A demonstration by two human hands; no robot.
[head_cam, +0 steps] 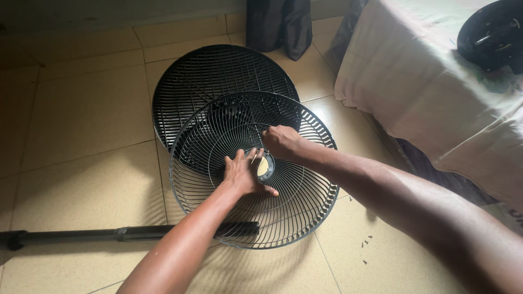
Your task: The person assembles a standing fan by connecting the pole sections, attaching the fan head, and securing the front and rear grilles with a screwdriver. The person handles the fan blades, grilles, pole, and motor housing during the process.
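Note:
A black wire fan guard point(294, 212) lies on the tiled floor, partly over a second black fan guard point(218, 71) behind it. My left hand point(242, 174) rests flat on the front guard's wires beside its pale round centre disc point(263, 166), fingers spread. My right hand point(280, 141) is curled on the wires just above that centre, fingers closed around a wire or the hub rim.
A black pole point(109, 235) lies on the floor at the lower left, its end under the front guard. A bed with a pale sheet point(425, 87) stands at the right, with a black fan motor part point(490, 32) on it. Dark cloth point(280, 24) hangs at the top.

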